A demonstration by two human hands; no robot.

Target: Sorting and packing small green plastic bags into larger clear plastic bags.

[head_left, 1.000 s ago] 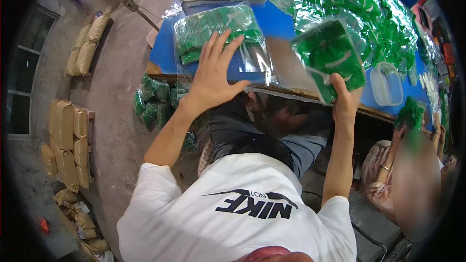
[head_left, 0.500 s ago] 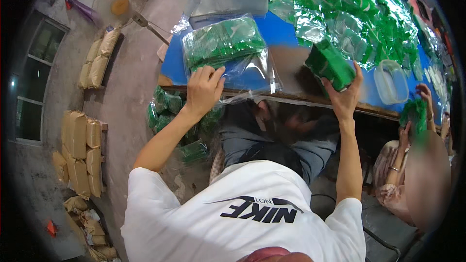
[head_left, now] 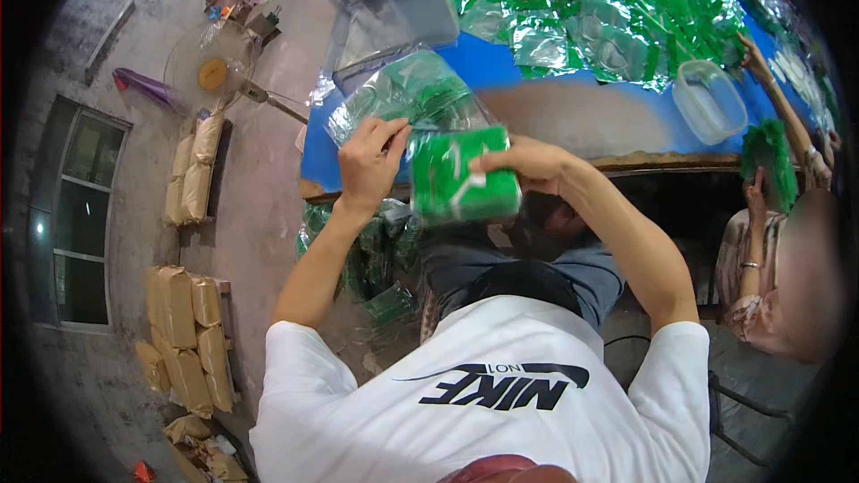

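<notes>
My right hand grips a thick stack of green packets, slightly smeared by motion, its thumb on the white-marked top face. The stack is held in front of the table's near edge, close to my other hand. A clear plastic bag with green packets inside lies on the blue table, its near part hidden behind the stack. At the bag's near edge my left hand is closed, thumb and finger pinched together on what looks like the film.
A big heap of green packets covers the far table, with a clear plastic tub beside it. A clear bin stands behind the bag. Bagged green packets lie below the table's edge. At right, a co-worker's hand holds green packets.
My right hand has brought the green stack leftward and nearer, turning its broad face up. My left hand stays at the bag's edge. A co-worker's arm now reaches toward the heap.
</notes>
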